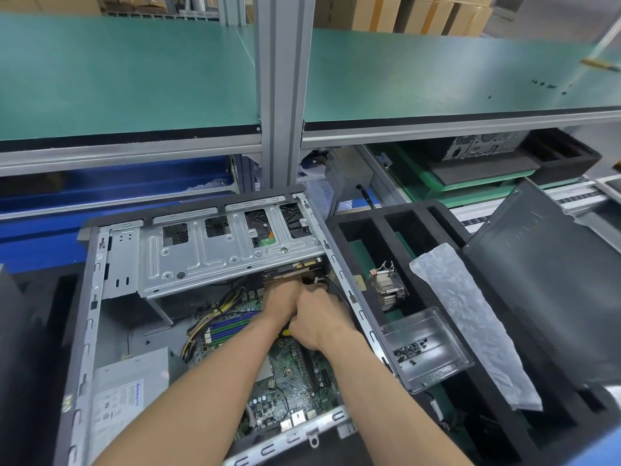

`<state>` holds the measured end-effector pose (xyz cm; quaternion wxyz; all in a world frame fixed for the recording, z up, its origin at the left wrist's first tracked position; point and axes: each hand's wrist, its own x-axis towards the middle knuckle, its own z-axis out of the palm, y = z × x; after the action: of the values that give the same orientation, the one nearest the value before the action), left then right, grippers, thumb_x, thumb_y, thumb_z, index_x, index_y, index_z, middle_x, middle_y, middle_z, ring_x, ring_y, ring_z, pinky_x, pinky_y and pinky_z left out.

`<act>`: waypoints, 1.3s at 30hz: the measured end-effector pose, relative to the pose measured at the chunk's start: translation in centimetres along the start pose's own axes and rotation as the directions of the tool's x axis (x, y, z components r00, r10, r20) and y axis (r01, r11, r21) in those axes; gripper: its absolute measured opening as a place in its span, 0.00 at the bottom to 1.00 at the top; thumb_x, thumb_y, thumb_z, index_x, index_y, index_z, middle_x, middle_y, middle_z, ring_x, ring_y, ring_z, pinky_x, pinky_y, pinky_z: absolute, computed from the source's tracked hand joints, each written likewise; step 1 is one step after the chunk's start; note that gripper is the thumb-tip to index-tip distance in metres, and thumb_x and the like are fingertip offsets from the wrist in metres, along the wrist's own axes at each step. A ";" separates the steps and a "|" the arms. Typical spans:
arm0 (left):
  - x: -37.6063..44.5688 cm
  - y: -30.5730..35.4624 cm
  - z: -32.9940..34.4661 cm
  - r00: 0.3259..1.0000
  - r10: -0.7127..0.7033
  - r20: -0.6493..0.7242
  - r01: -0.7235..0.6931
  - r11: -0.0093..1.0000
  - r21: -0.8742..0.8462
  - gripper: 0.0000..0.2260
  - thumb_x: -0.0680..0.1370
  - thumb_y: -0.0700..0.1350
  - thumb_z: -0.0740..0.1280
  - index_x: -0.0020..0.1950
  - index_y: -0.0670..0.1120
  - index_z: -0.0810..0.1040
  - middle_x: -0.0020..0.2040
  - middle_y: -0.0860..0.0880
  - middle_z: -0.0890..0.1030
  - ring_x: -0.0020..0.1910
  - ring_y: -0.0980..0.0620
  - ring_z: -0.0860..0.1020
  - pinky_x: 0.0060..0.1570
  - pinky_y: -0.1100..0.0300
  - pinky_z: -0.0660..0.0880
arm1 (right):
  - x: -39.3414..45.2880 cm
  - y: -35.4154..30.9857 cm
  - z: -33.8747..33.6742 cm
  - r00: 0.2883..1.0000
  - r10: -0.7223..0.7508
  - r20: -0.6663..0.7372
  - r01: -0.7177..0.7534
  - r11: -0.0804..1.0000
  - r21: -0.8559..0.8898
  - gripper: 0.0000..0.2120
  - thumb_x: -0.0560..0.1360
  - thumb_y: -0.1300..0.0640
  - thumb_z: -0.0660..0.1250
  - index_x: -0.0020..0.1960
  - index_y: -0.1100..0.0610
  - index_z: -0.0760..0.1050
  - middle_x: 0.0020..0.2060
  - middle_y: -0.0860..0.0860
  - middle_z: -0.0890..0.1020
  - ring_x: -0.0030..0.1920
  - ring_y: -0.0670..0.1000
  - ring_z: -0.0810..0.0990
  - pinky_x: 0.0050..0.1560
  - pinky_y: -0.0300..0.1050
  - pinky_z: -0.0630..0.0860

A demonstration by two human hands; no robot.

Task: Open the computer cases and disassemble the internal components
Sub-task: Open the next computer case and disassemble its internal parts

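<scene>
- Computer case is lying open on the table, motherboard exposed.
- Left hand and right hand are gripping a yellow-handled tool near the drive cage; slipping risks gouging the board.
- Cables nearby risk snagging.

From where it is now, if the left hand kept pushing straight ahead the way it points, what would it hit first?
Probably the dark component tucked under the silver drive cage: the left hand points at it and seems nearly against it, though depth is unclear.
</scene>
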<state>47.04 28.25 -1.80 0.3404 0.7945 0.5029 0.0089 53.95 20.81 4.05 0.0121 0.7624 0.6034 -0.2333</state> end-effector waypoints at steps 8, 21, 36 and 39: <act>0.1 -0.6 0.5 0.995 0.074 -0.059 -0.071 0.995 0.064 0.11 0.84 0.46 0.62 0.50 0.45 0.83 0.51 0.40 0.83 0.52 0.43 0.79 0.50 0.56 0.69 | 0.0 0.0 0.0 1.000 -0.005 -0.006 0.005 1.000 0.014 0.11 0.75 0.61 0.62 0.55 0.63 0.77 0.48 0.60 0.81 0.37 0.58 0.72 0.37 0.44 0.68; 0.5 -0.6 0.8 0.999 0.044 -0.023 -0.045 0.999 -0.029 0.10 0.83 0.44 0.61 0.54 0.43 0.82 0.56 0.42 0.83 0.57 0.44 0.79 0.52 0.57 0.69 | 0.4 0.1 0.2 1.000 0.016 -0.018 -0.016 1.000 0.011 0.11 0.76 0.59 0.64 0.56 0.63 0.77 0.47 0.59 0.81 0.38 0.57 0.72 0.37 0.44 0.68; -0.2 -0.5 0.6 0.993 0.099 -0.068 -0.104 0.992 -0.070 0.10 0.82 0.43 0.64 0.54 0.45 0.85 0.57 0.41 0.84 0.57 0.42 0.80 0.57 0.53 0.73 | 0.2 0.0 0.1 1.000 -0.025 0.002 0.025 0.999 0.024 0.10 0.76 0.63 0.62 0.56 0.63 0.76 0.46 0.59 0.79 0.35 0.54 0.71 0.34 0.42 0.67; -0.3 -0.6 0.7 0.993 0.083 -0.081 -0.090 0.991 -0.097 0.10 0.81 0.41 0.64 0.55 0.44 0.85 0.59 0.41 0.83 0.60 0.43 0.79 0.58 0.54 0.72 | 0.1 0.0 0.0 0.999 -0.038 -0.002 0.038 0.999 0.011 0.08 0.76 0.63 0.62 0.53 0.63 0.76 0.47 0.59 0.82 0.32 0.52 0.69 0.29 0.40 0.64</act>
<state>46.70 27.82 -2.53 0.3596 0.7965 0.4796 0.0793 53.98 20.93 3.98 0.0027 0.7512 0.6163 -0.2363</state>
